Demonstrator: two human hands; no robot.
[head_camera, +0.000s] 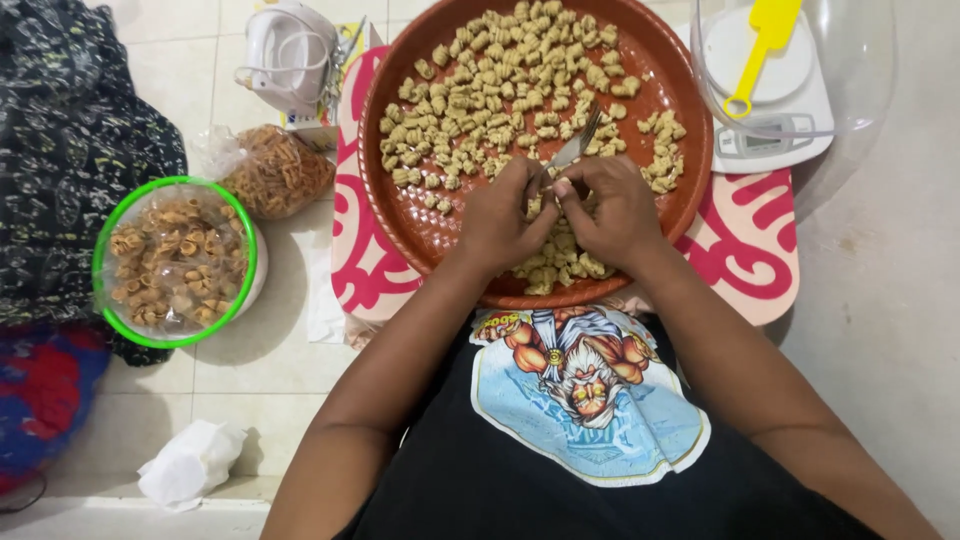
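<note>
Dough pieces lying spread across round brown tray. Left hand and right hand meeting at near rim, fingers closing on fork, pressing one piece; grip partly hidden. Shaping step likely underway; next needing fresh piece.

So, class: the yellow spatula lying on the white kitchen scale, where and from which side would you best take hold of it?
Grip the yellow spatula by its narrow handle, near the ring end, coming from above. It lies flat on the white scale, so the slim handle probably pinches more easily than the broad blade. A clear bowl seems to lie over it and may need lifting first.
</note>
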